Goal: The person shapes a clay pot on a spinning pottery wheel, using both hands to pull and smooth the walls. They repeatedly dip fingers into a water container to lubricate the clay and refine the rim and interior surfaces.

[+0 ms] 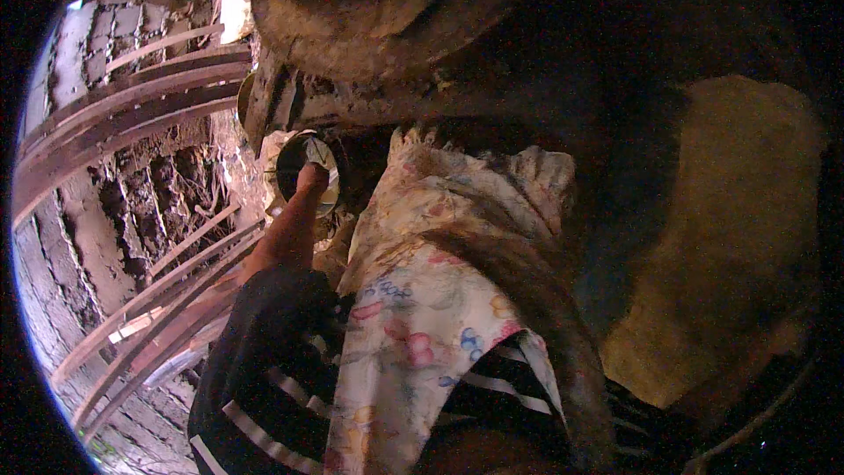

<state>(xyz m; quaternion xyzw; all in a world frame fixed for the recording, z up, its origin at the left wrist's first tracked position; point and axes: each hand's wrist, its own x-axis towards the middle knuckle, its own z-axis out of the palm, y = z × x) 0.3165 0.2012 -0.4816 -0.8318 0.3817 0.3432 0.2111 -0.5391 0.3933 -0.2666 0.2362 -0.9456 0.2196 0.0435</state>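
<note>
My left hand (309, 183) reaches forward from a dark striped sleeve to a round container (283, 169) with a dark inside and a pale rim. The hand overlaps the container's opening, and its fingers are hidden there, so their grip does not show. Something pale (321, 154) lies just beyond the hand, too unclear to name. At the dim lower right, what looks like my right hand (782, 336) is at the edge of a large yellowish cloth or sack (738, 211). Its fingers are lost in the dark. A flower-printed cloth (422, 299) covers my lap.
On the left stand curved-looking wooden rails (141, 97) before a rough block wall (79, 220). A worn timber beam (387, 110) crosses beyond the container, with a bulky pale sack-like shape (378, 26) above it. Deep shadow hides much of the right side.
</note>
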